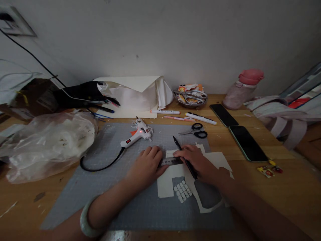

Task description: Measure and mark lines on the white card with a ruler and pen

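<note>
A short ruler (pixel 170 161) lies across cut white card (pixel 167 184) on a grey cutting mat (pixel 142 201). My left hand (pixel 147 164) grips the ruler's left end, fingers above it and thumb below. In my right hand (pixel 193 159) is a black pen (pixel 177 143), held slantwise between the fingers; its lower end points toward me. The right fingertips rest at the ruler's right end, partly hiding it. Thin lines show on the card just above the ruler. Close below, small round white pieces (pixel 182 191) sit in a cluster beside a curved cut-out in the card.
A white glue gun (pixel 137 134) with its red light on and black-handled scissors (pixel 199 131) lie on the mat's far part. Markers (pixel 200 118), a bowl (pixel 192 103), two phones (pixel 248 144) and a pink bottle (pixel 238 93) stand around. At left is a plastic bag (pixel 52 144).
</note>
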A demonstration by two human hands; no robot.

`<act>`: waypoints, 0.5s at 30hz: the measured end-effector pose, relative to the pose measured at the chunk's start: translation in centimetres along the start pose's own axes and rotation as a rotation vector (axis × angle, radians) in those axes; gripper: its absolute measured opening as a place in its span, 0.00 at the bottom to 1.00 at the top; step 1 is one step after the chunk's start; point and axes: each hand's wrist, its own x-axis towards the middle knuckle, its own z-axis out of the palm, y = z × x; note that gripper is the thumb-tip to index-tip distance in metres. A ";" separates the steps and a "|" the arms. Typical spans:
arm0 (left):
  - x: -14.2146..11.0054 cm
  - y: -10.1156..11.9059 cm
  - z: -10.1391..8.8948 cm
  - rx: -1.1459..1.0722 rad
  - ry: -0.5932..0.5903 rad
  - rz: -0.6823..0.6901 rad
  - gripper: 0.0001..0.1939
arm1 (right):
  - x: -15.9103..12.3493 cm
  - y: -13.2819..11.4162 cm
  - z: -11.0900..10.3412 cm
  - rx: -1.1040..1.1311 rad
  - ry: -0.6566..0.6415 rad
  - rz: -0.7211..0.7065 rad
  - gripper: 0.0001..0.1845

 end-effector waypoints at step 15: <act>0.2 -0.1 0.1 0.000 -0.006 0.020 0.13 | 0.1 -0.3 -0.2 0.056 0.029 0.020 0.16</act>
